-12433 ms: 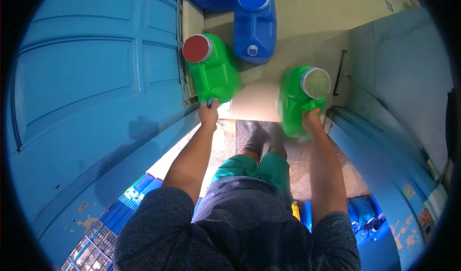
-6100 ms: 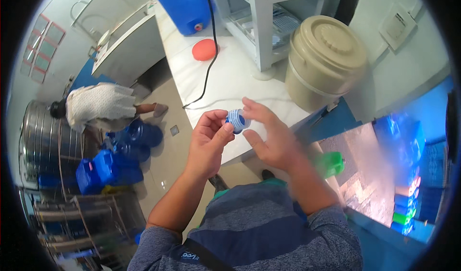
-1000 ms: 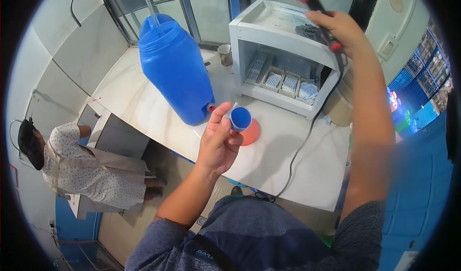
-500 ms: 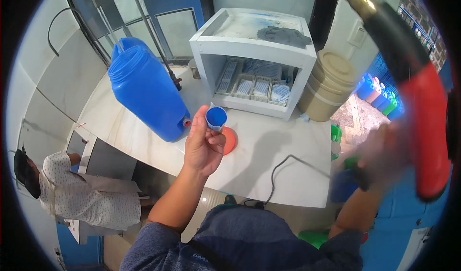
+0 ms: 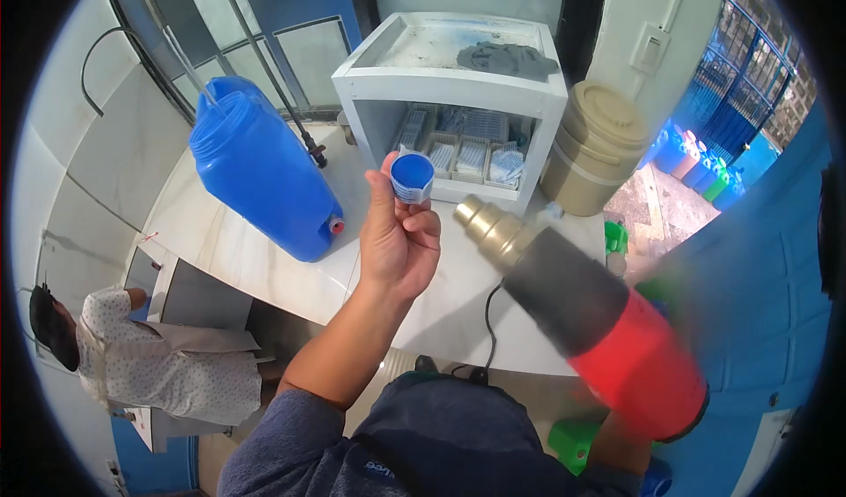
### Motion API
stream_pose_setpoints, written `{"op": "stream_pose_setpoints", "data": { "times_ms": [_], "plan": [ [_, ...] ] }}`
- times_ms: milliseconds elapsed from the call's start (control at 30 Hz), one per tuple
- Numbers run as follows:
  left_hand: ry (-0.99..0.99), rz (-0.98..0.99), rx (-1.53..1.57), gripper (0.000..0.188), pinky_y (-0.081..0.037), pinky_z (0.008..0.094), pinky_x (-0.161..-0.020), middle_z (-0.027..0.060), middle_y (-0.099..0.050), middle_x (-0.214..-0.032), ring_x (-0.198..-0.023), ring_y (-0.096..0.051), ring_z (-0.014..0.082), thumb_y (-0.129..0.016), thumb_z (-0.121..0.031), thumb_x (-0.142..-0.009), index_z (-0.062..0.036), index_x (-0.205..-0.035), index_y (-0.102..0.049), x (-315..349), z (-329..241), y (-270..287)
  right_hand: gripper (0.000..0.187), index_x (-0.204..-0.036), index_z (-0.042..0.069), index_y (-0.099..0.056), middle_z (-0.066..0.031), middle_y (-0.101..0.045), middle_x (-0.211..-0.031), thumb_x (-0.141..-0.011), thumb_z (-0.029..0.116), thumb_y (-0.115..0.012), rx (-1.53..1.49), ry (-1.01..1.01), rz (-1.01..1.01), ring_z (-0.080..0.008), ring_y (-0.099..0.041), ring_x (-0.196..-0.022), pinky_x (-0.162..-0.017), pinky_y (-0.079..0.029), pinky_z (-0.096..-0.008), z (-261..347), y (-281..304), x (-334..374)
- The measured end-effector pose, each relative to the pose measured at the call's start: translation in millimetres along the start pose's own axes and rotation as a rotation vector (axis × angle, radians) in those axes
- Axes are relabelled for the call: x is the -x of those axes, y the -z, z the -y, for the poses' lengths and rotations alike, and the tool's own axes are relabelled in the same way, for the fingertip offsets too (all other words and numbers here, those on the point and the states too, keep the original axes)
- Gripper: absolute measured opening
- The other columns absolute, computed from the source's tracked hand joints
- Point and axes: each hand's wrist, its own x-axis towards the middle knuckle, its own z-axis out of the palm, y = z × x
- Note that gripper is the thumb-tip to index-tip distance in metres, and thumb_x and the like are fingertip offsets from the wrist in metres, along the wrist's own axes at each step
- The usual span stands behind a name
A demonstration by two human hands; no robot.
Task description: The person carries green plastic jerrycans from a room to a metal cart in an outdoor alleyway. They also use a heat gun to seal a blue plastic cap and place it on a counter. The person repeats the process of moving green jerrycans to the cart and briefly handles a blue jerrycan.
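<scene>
In my left hand (image 5: 401, 246) is a blue round cap (image 5: 411, 174), pinched between thumb and fingers, its inside facing up. A thin, clear-whitish plastic film surrounds its rim. Over the worktop hangs a red and black heat gun (image 5: 608, 338), its brass-coloured nozzle (image 5: 483, 229) angled toward the cap but apart from it. My right hand is hidden behind the heat gun's body; only the right forearm (image 5: 619, 451) shows below it. Left of my left hand, a blue plastic jug (image 5: 260, 175) with a small red-tipped spout leans on the worktop, its mouth open.
The pale worktop (image 5: 344, 263) bears a white cabinet (image 5: 352, 92) with trays of small packets and a grey cloth on top. A beige lidded bucket (image 5: 592, 144) stands beside it. A black cord (image 5: 490, 321) crosses the front edge. Another person (image 5: 167, 356) stands at left.
The heat gun has swung from the far right in toward the middle, its nozzle now near the cap. My left hand has shifted slightly right and up, now covering the red disc on the worktop.
</scene>
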Motion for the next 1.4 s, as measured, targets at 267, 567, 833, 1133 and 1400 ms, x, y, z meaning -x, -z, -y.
{"op": "stream_pose_setpoints", "data": {
  "times_ms": [267,567,833,1133,1400],
  "plan": [
    [0.024,0.032,-0.029,0.038,-0.041,0.0132,-0.055,-0.0049,-0.059,-0.099,-0.074,-0.050,0.0009,-0.057,-0.044,-0.090,-0.0177,-0.118,-0.053,-1,12,-9,0.074,-0.127,0.000,-0.041,-0.0115,-0.057,-0.092,-0.069,0.024,-0.079,0.076,-0.018,-0.035,-0.0225,-0.059,-0.078,-0.061,-0.054,-0.0316,0,0,5],
    [-0.023,0.005,-0.048,0.038,-0.041,0.0132,-0.055,-0.0050,-0.058,-0.099,-0.076,-0.050,0.0019,-0.057,-0.042,-0.091,-0.0177,-0.119,-0.053,1,10,-13,0.069,-0.126,0.000,-0.043,-0.0114,-0.058,-0.093,-0.071,0.024,-0.076,0.136,-0.023,-0.042,-0.0223,-0.060,-0.077,-0.061,-0.053,-0.0317,-2,-7,7],
    [-0.099,0.023,-0.218,0.043,-0.039,0.0160,-0.054,-0.0025,-0.058,-0.087,-0.068,-0.050,0.0045,-0.046,-0.047,-0.095,-0.0121,-0.119,-0.052,4,3,-13,0.064,-0.125,0.001,-0.045,-0.0114,-0.058,-0.093,-0.073,0.023,-0.073,0.178,-0.030,-0.042,-0.0221,-0.060,-0.075,-0.062,-0.052,-0.0319,-2,-6,4],
    [-0.412,0.076,-0.889,0.061,-0.038,0.0232,-0.050,-0.0005,-0.046,-0.058,-0.053,-0.045,0.0093,-0.025,-0.056,-0.098,-0.0021,-0.117,-0.048,-2,-35,-8,0.059,-0.124,0.002,-0.047,-0.0114,-0.059,-0.094,-0.075,0.023,-0.070,0.213,-0.036,-0.050,-0.0219,-0.061,-0.073,-0.063,-0.052,-0.0321,-3,-5,-5],
    [-0.241,0.342,-0.766,0.021,-0.042,0.0217,-0.061,0.0023,-0.050,-0.090,-0.072,-0.049,0.0074,-0.057,-0.019,-0.092,-0.0105,-0.104,-0.042,-1,-44,6,0.055,-0.124,0.002,-0.049,-0.0114,-0.060,-0.095,-0.076,0.023,-0.068,0.245,-0.031,-0.038,-0.0217,-0.061,-0.072,-0.064,-0.051,-0.0323,-1,-5,-11]
  ]
}}
